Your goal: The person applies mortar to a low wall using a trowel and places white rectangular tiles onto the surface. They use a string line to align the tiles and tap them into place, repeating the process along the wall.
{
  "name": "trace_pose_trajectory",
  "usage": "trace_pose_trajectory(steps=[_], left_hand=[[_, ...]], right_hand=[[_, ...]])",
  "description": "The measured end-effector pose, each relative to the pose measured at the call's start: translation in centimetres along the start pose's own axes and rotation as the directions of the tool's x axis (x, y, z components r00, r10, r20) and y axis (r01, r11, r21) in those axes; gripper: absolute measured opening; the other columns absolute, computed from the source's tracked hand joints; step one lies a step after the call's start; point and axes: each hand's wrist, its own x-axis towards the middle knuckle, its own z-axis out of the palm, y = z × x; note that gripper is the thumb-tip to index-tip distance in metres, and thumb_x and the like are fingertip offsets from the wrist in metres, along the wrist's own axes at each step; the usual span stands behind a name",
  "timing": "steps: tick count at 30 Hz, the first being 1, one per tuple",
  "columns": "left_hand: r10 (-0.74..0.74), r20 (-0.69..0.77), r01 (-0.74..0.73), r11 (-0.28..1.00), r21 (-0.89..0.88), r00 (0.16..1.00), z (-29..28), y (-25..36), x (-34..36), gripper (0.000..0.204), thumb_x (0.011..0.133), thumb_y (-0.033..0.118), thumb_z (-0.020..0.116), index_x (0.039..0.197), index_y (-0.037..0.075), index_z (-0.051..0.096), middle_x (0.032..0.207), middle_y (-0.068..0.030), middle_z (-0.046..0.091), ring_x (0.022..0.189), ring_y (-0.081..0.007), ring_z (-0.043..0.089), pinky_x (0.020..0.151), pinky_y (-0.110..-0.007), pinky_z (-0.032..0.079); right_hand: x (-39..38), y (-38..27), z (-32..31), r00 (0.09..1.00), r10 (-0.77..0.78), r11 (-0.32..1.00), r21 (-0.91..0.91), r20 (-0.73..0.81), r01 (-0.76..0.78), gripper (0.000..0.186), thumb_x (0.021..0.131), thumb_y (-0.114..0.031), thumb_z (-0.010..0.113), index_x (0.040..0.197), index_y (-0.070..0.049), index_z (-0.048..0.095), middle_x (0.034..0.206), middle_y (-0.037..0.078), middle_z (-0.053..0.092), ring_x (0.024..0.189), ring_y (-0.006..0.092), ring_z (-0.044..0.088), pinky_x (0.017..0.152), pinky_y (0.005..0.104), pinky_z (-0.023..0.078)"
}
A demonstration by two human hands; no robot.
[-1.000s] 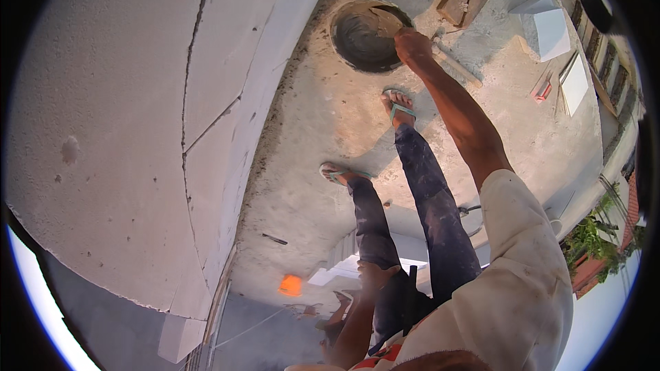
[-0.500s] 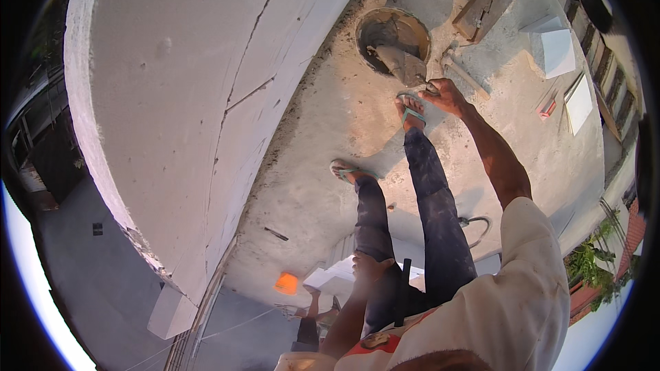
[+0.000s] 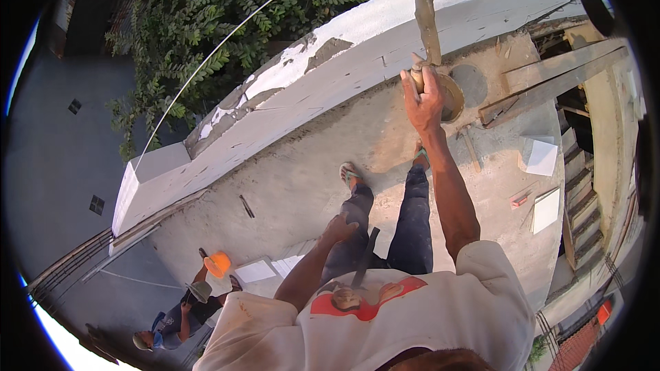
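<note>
My right hand [image 3: 424,102] is raised over the walkway, closed round the wooden handle of a trowel [image 3: 427,24]. Its blade, coated in grey mortar, points away from me and overlaps the white block wall [image 3: 323,99] in the view. Just past the hand stands a round bucket [image 3: 452,99], partly covered by the hand and trowel. Low at my left thigh is my left hand [image 3: 338,229], its fingers loosely apart with nothing visible in them. Grey mortar patches [image 3: 328,53] lie along the wall's top, and a thin line curves over its near-left end.
A hammer [image 3: 471,150] lies right of my feet, near wooden planks [image 3: 543,82]. Further right are white tiles [image 3: 546,211] and a small red object [image 3: 519,201]. Behind at left, another person [image 3: 180,316] is near an orange container [image 3: 218,264]. Leafy branches [image 3: 227,34] grow beyond the wall.
My right hand has lifted the trowel from the bucket up toward the wall's top. The view has swung, bringing the wall's top and the branches into sight.
</note>
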Motion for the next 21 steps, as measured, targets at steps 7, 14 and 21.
trace_pose_trajectory(steps=[7, 14, 21], left_hand=[[0.024, -0.085, -0.043, 0.973, -0.227, 0.996, -2.2, -0.9, -3.0, 0.069, 0.092, 0.038, 0.071, 0.145, -0.004, 0.057, 0.139, -0.026, 0.067, 0.134, -0.0394, 0.062, 0.113, -0.047, 0.048], [-0.034, -0.161, -0.023, 0.941, -0.338, 0.986, -1.8, -6.2, -3.1, 0.075, 0.09, 0.043, 0.071, 0.145, -0.005, 0.057, 0.136, -0.0269, 0.069, 0.13, -0.0379, 0.065, 0.11, -0.046, 0.05], [-0.063, -0.166, 0.003, 0.941, -0.339, 0.984, -3.3, -7.9, -3.8, 0.072, 0.089, 0.038, 0.071, 0.143, -0.008, 0.057, 0.13, -0.0283, 0.071, 0.126, -0.0387, 0.067, 0.108, -0.044, 0.051]], right_hand=[[-6.0, -1.5, 5.2, 0.963, -0.24, 0.888, -0.375, 0.119, 0.268, 0.026, 0.094, -0.015, 0.078, 0.11, -0.001, 0.065, 0.103, 0.017, 0.063, 0.091, 0.0372, 0.07, 0.07, 0.0456, 0.06], [-10.6, -11.3, 3.0, 0.862, -0.137, 0.911, -0.28, 0.488, 0.304, 0.024, 0.093, -0.014, 0.077, 0.111, -0.004, 0.065, 0.107, 0.015, 0.064, 0.094, 0.0345, 0.072, 0.074, 0.0449, 0.061], [2.1, -14.3, -0.8, 0.811, 0.015, 0.554, -0.68, 0.585, 0.48, 0.031, 0.098, -0.013, 0.061, 0.126, 0.002, 0.064, 0.114, 0.022, 0.066, 0.093, 0.041, 0.075, 0.075, 0.0496, 0.063]])
